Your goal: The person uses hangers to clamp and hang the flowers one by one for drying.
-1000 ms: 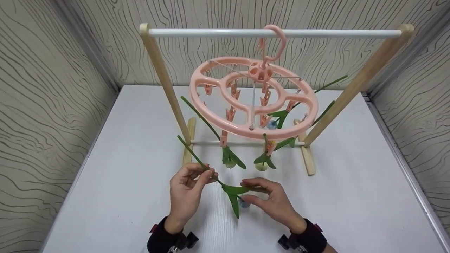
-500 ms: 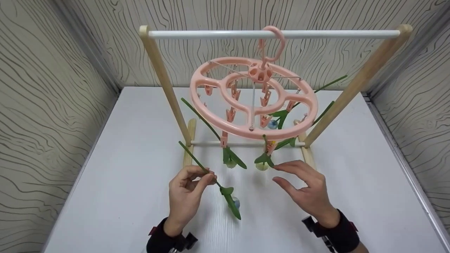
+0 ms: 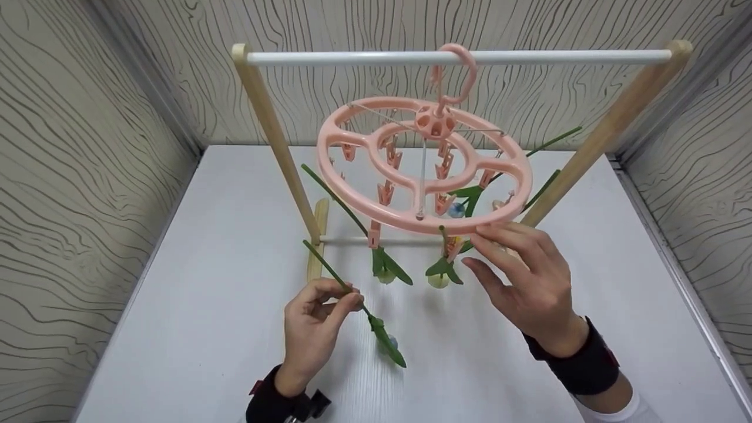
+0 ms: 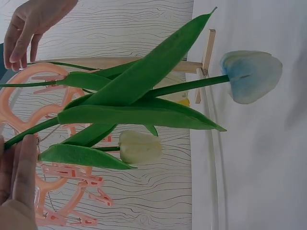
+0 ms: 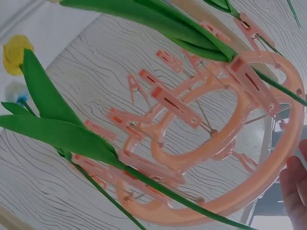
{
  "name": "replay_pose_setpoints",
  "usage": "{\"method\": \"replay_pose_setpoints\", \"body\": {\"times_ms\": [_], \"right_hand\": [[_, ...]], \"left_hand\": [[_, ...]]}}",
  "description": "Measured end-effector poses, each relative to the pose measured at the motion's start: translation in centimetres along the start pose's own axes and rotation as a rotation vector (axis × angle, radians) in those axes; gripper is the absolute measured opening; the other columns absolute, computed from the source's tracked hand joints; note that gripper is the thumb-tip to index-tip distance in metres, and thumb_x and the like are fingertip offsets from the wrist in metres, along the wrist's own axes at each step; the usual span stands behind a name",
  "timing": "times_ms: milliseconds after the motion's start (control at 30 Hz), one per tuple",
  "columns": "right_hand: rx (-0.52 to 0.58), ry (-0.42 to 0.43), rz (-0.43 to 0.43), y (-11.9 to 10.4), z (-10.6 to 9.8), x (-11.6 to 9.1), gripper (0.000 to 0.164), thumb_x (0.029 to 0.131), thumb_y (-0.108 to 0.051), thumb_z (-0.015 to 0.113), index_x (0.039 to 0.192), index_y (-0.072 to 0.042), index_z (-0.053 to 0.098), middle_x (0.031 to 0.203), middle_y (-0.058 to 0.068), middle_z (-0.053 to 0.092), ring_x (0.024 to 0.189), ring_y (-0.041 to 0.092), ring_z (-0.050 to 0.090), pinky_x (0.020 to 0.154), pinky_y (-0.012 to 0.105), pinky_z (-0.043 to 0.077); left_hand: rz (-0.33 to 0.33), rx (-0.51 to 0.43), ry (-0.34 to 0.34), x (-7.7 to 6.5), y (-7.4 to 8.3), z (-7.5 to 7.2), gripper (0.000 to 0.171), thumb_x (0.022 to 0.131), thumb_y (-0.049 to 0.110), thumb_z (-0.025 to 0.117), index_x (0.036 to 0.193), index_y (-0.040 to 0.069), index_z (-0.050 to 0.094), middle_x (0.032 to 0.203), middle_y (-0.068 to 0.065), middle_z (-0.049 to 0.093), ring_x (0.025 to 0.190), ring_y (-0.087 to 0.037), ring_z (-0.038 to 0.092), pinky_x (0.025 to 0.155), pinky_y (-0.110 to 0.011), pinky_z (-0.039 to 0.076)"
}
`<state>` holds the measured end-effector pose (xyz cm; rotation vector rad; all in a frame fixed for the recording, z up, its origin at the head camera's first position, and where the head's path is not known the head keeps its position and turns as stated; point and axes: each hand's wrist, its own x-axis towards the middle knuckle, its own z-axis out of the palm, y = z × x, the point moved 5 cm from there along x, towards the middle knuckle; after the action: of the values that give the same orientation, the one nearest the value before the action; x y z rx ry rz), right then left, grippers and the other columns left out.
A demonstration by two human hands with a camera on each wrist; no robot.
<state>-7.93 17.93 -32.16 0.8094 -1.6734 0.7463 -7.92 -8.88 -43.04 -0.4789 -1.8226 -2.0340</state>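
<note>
My left hand pinches the green stem of an artificial tulip between thumb and fingers. Its pale blue bloom points down and its long leaves hang below the hand. A round pink clip hanger is hooked on a white bar. My right hand has its fingertips on the hanger's front right rim, the fingers fairly straight and the thumb held apart. A white tulip hangs head down in a clip beside that hand. Another white tulip hangs to its left.
A wooden stand with a white top bar carries the hanger. Farther back, a blue tulip hangs from it, and a yellow tulip shows in the right wrist view. Several pink clips dangle. Patterned panels surround the white table.
My right hand has left the tulip's leaves and moved right and up to the hanger's rim. The left hand keeps hold of the stem, and the tulip's leaves have swung down.
</note>
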Motion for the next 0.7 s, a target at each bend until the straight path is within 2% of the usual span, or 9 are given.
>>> {"method": "replay_pose_setpoints", "body": {"times_ms": [167, 233, 367, 467, 600, 700], "right_hand": [[-0.145, -0.099, -0.054, 0.0, 0.7, 1.1, 0.027, 0.1, -0.027, 0.075, 0.105, -0.002, 0.082, 0.102, 0.019, 0.079, 0.103, 0.035, 0.067, 0.121, 0.019, 0.046], [-0.202, -0.144, -0.076, -0.1, 1.0, 1.5, 0.027, 0.1, -0.028, 0.073, 0.11, -0.004, 0.082, 0.105, 0.017, 0.08, 0.103, 0.035, 0.067, 0.12, 0.023, 0.049], [-0.295, -0.244, -0.117, -0.3, 1.6, 2.3, 0.028, 0.102, -0.028, 0.07, 0.117, -0.007, 0.08, 0.107, 0.014, 0.081, 0.098, 0.034, 0.07, 0.097, 0.04, 0.065], [-0.338, -0.28, -0.145, -0.5, 1.9, 2.7, 0.025, 0.104, -0.023, 0.068, 0.118, -0.007, 0.08, 0.105, 0.013, 0.081, 0.093, 0.033, 0.072, 0.078, 0.05, 0.066], [-0.363, -0.279, -0.159, -0.5, 1.9, 2.7, 0.02, 0.105, -0.017, 0.066, 0.115, -0.007, 0.081, 0.101, 0.013, 0.081, 0.087, 0.033, 0.073, 0.075, 0.05, 0.067], [-0.344, -0.263, -0.138, -0.1, 1.5, 2.6, 0.017, 0.103, -0.013, 0.068, 0.112, -0.007, 0.082, 0.099, 0.013, 0.082, 0.086, 0.034, 0.074, 0.075, 0.052, 0.067]], "left_hand": [[0.011, 0.004, 0.004, 0.0, 0.0, -0.1, 0.013, 0.088, -0.016, 0.073, 0.097, -0.011, 0.065, 0.096, -0.002, 0.075, 0.083, -0.005, 0.076, 0.069, -0.025, 0.068], [0.008, 0.007, 0.008, 0.0, 0.0, -0.1, 0.013, 0.088, -0.016, 0.073, 0.097, -0.01, 0.066, 0.096, -0.001, 0.075, 0.083, -0.005, 0.076, 0.069, -0.025, 0.068], [0.0, 0.017, 0.01, 0.0, 0.0, -0.2, 0.013, 0.088, -0.015, 0.074, 0.097, -0.01, 0.066, 0.097, 0.003, 0.075, 0.082, -0.005, 0.076, 0.069, -0.025, 0.068], [-0.001, 0.02, 0.01, -0.1, -0.1, -0.2, 0.013, 0.088, -0.015, 0.074, 0.097, -0.01, 0.066, 0.097, 0.004, 0.075, 0.083, -0.005, 0.076, 0.068, -0.025, 0.068], [0.008, 0.019, 0.01, -0.1, -0.1, -0.2, 0.013, 0.088, -0.016, 0.074, 0.097, -0.01, 0.066, 0.096, 0.001, 0.076, 0.082, -0.005, 0.076, 0.068, -0.025, 0.068], [0.016, 0.015, 0.01, 0.0, -0.1, -0.2, 0.013, 0.088, -0.016, 0.073, 0.097, -0.01, 0.066, 0.095, -0.001, 0.076, 0.082, -0.006, 0.077, 0.068, -0.025, 0.068]]}}
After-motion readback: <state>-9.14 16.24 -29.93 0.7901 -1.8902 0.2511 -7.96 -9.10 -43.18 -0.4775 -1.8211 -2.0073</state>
